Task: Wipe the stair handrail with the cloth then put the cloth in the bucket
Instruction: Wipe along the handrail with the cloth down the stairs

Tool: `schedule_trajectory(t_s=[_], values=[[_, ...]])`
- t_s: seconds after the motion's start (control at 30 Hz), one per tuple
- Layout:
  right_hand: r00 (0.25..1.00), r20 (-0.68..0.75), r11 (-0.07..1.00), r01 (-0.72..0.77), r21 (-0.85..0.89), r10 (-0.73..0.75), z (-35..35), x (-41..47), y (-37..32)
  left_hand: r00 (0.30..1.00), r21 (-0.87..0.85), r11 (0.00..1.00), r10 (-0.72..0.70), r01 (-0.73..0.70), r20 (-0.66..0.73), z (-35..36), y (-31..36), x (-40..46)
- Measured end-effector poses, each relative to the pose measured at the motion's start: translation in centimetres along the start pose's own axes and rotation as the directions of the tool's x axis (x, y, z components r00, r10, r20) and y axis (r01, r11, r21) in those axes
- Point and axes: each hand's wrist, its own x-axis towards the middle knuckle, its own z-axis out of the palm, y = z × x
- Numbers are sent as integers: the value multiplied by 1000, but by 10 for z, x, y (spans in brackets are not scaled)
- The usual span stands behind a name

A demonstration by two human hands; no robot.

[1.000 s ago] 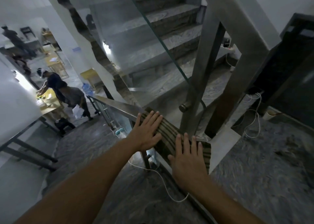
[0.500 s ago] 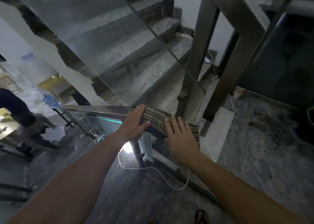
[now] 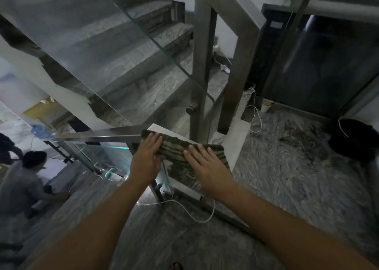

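Observation:
A striped green-and-beige cloth (image 3: 176, 149) lies draped over the steel stair handrail (image 3: 102, 133), which runs left and down from the landing. My left hand (image 3: 146, 157) presses flat on the cloth's left end, thumb wrapped at the near side. My right hand (image 3: 203, 163) lies flat on its right end, fingers spread. A black bucket (image 3: 354, 140) stands on the landing floor at the right, apart from both hands.
A glass panel (image 3: 102, 34) and steel posts (image 3: 202, 64) rise behind the rail along grey marble stairs. White cables (image 3: 184, 208) trail on the floor below and by the far wall. Two people are on the lower level at the left. A dark cabinet stands at the right.
My view has swung right and the bucket has come into sight. Both hands stayed pressed on the cloth, which slid a little along the rail toward the corner.

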Motion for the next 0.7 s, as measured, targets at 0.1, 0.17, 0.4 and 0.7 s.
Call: schedule_trajectory(t_s=[0.1,0.17,0.4,0.7], values=[[999,-35,1000,1,2,-1,-1,-30,16,998,2,999,38,-38,-55,21,29,-13],[999,-45,1000,19,-4,-19,0,-47,28,999,51,998,36,-34,-38,31,49,-21],[995,-41,990,94,109,-90,-1,-92,58,986,144,977,163,-158,-24,51,98,-39],[987,12,938,-155,309,159,-1,-191,138,926,201,904,370,-377,76,80,194,-57]])
